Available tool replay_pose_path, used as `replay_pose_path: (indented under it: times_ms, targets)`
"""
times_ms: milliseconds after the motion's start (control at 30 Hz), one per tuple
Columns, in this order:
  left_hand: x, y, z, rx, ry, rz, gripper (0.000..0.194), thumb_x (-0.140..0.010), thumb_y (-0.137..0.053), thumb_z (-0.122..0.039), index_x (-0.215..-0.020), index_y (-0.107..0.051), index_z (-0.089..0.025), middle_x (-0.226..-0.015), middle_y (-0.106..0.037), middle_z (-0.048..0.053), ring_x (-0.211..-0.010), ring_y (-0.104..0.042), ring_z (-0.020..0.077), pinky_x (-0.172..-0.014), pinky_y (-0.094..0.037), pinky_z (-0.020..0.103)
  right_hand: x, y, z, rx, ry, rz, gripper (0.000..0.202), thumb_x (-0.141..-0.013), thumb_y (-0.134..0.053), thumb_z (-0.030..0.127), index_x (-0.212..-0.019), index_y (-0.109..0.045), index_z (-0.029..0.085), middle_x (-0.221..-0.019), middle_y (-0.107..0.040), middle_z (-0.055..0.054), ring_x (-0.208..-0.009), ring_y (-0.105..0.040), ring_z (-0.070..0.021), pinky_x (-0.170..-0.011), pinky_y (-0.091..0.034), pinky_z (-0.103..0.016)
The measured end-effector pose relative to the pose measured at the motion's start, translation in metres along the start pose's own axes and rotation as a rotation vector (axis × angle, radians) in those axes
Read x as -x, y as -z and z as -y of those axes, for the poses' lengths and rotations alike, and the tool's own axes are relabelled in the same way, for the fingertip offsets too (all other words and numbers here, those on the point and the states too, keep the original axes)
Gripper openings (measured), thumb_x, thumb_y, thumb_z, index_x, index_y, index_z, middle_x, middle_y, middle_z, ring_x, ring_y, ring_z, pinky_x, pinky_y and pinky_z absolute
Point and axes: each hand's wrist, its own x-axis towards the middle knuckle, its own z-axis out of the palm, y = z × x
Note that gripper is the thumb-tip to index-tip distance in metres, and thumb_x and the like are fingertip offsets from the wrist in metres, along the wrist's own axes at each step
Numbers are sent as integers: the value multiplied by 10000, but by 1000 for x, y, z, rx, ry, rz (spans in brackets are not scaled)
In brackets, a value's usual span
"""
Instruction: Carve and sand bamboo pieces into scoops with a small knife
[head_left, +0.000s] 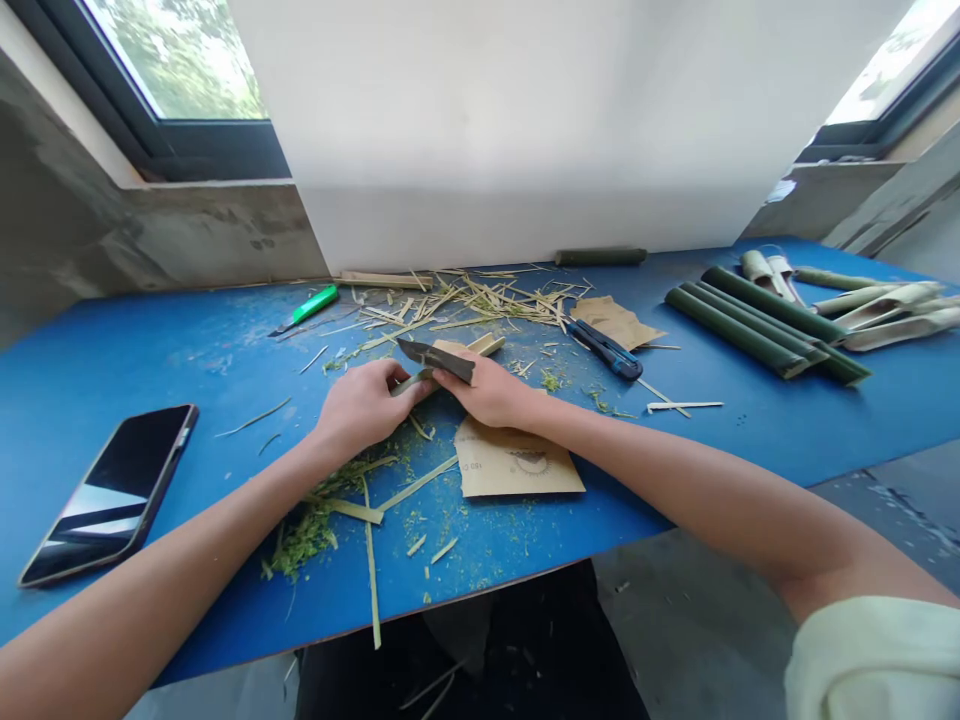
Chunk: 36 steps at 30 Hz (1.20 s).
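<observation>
Near the middle of the blue table, my left hand [365, 403] pinches a narrow piece of green bamboo [411, 384]. My right hand [491, 386] is closed round a knife with a dark blade [435, 358], which points to the left and lies across the bamboo piece. A pale bamboo end [487, 344] shows just beyond my right hand; whether it belongs to the same piece I cannot tell. Beneath my right wrist lies a brown sandpaper sheet [517, 465] with print on it. Green shavings [307, 535] and thin strips lie below my left hand.
A phone [112, 495] lies at the left. Behind my hands are a green cutter [313, 304], a heap of bamboo strips [487, 298], a blue-black cutter [606, 348] and another brown sheet [615, 322]. Split green bamboo lengths [750, 325] and carved pieces [892, 308] lie at the right.
</observation>
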Motion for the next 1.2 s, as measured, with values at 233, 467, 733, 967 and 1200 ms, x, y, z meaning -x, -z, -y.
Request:
replay_pose_path:
  times_ms: [233, 467, 733, 967, 1200]
  targets:
    - [5, -4, -4, -119, -74, -134, 358, -947, -606, -557, -904, -696, -213, -995, -784, 113, -905, -702, 300, -719, -441, 366, -7, -2, -4, 37, -41, -49, 241, -1073, -478, 327, -1126, -680, 206, -1166, -709, -105, -1090, -625, -254, -1042, -491, -446]
    - [6, -2, -5, -47, -54, -53, 406, -961, -583, -600, -897, -713, -221, -926, -784, 91, -852, -708, 285, -712, -463, 366, -1, -3, 2, 6, -27, -54, 263, -1087, -451, 355, -1146, -682, 245, -1214, -706, -88, -1182, -607, -259, -1091, -465, -443]
    - [8, -3, -5, -39, -58, -3, 448, -985, -528, -633, -890, -688, -226, -903, -769, 88, -818, -704, 281, -671, -448, 368, -3, -6, 2, 39, -25, -27, 288, -1096, -441, 371, -1168, -680, 228, -1186, -709, -94, -1133, -619, -256, -1091, -457, -443]
    - [8, -2, -4, -120, -126, -38, 410, -978, -552, -599, -892, -683, -220, -938, -778, 99, -862, -712, 293, -745, -472, 383, -4, -4, 1, 41, -75, -21, 282, -1089, -475, 388, -1165, -682, 212, -1210, -710, -116, -1116, -638, -264, -1046, -485, -429]
    - [7, -1, -5, -231, -229, -127, 367, -985, -545, -529, -894, -688, -203, -1007, -783, 133, -931, -712, 323, -873, -476, 437, -8, -5, -2, 111, -97, -31, 307, -1099, -457, 383, -1126, -693, 188, -1158, -726, -131, -1082, -649, -265, -1082, -468, -447]
